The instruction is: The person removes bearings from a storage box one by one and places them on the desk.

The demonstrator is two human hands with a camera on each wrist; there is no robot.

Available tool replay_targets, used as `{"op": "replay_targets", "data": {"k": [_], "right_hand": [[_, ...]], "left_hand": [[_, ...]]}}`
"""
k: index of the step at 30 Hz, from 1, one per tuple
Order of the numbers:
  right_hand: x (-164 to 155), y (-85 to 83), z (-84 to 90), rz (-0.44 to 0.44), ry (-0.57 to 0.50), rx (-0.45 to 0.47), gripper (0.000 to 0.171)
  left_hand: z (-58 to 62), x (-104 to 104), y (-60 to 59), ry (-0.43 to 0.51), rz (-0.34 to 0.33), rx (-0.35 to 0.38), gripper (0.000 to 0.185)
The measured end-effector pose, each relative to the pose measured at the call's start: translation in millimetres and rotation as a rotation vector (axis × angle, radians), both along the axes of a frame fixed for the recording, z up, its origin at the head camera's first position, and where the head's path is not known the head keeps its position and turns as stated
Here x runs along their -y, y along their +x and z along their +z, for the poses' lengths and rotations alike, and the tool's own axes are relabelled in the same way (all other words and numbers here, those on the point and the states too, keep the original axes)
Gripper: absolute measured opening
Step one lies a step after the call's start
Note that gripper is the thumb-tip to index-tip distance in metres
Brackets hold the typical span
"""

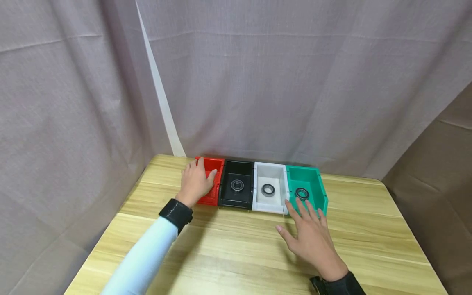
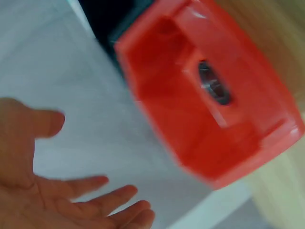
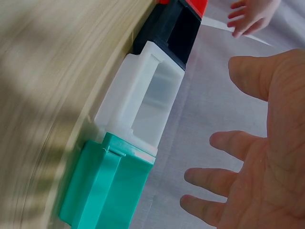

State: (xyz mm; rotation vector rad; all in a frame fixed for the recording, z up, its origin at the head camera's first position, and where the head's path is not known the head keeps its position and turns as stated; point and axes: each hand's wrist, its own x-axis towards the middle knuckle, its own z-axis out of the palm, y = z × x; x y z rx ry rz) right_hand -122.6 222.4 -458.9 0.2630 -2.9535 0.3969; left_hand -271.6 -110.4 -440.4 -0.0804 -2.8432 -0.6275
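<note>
Four small bins stand side by side at the table's back edge: red (image 1: 214, 180), black (image 1: 236, 184), white (image 1: 271, 188) and green (image 1: 307, 186). A dark metal bearing ring lies in the black bin (image 1: 237, 185), another in the white (image 1: 268, 189) and one in the green (image 1: 302, 193). My left hand (image 1: 197, 180) hovers over the red bin with fingers extended, hiding its inside. The left wrist view shows that hand (image 2: 71, 191) open and empty, and a ring (image 2: 214, 85) in the red bin (image 2: 190, 109). My right hand (image 1: 309, 233) is spread flat just in front of the green bin, holding nothing.
The bins sit on a light wooden table (image 1: 236, 254) whose edges fall away left, right and front. A grey curtain (image 1: 258, 82) hangs right behind the bins, and brown fabric (image 1: 435, 172) hangs at the right.
</note>
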Motion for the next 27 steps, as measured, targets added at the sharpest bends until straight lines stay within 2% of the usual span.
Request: {"op": "replay_targets", "data": {"k": [3, 6, 10, 13, 17, 20, 27], "right_hand": [[-0.2, 0.1, -0.2, -0.003, 0.010, -0.002, 0.080], [-0.2, 0.3, 0.1, -0.004, 0.017, 0.002, 0.080], [0.4, 1.3, 0.2, 0.004, 0.014, 0.004, 0.080], [1.1, 2.3, -0.4, 0.006, 0.006, 0.001, 0.080], [2.2, 2.9, -0.9, 0.012, -0.004, -0.007, 0.081], [3.6, 2.6, -0.8, 0.023, -0.013, -0.017, 0.081], [6.0, 4.2, -0.5, 0.029, -0.022, -0.017, 0.081]], "left_hand": [[-11.3, 9.3, -20.9, -0.001, 0.066, 0.053, 0.068], [-22.6, 20.6, -37.1, 0.014, 0.103, 0.106, 0.061], [-34.8, 35.7, -53.3, 0.053, 0.097, 0.158, 0.047], [-44.2, 44.1, -62.9, 0.093, 0.062, 0.197, 0.038], [-59.5, 51.7, -70.9, 0.185, 0.029, 0.253, 0.032], [-67.4, 56.7, -72.8, 0.271, 0.023, 0.265, 0.032], [-69.6, 59.0, -68.5, 0.397, 0.010, 0.300, 0.036]]}}
